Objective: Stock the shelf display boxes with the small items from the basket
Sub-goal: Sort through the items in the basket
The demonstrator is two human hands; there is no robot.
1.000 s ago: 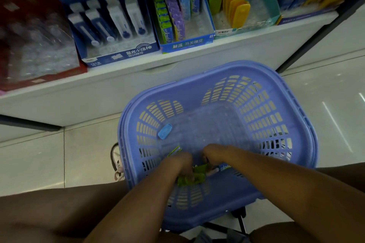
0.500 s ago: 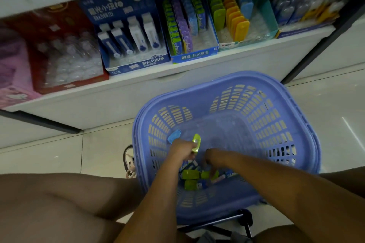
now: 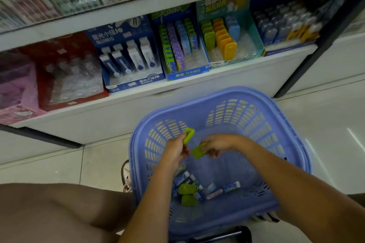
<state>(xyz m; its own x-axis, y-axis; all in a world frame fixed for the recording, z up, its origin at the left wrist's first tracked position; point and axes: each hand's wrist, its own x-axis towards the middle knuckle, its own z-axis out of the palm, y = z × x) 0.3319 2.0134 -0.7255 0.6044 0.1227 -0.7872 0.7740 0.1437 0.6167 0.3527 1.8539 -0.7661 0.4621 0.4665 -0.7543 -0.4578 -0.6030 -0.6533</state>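
Left hand (image 3: 175, 149) pinching one green item (image 3: 188, 135), end up. Right hand (image 3: 218, 145) pinching another green item (image 3: 198, 151), probably to carry both to the teal box (image 3: 254, 31) at 1 o'clock. Smooth, rounded, hard-looking plastic. More small items (image 3: 188, 193) low at 6 o'clock in the holey purple basket (image 3: 256, 96).
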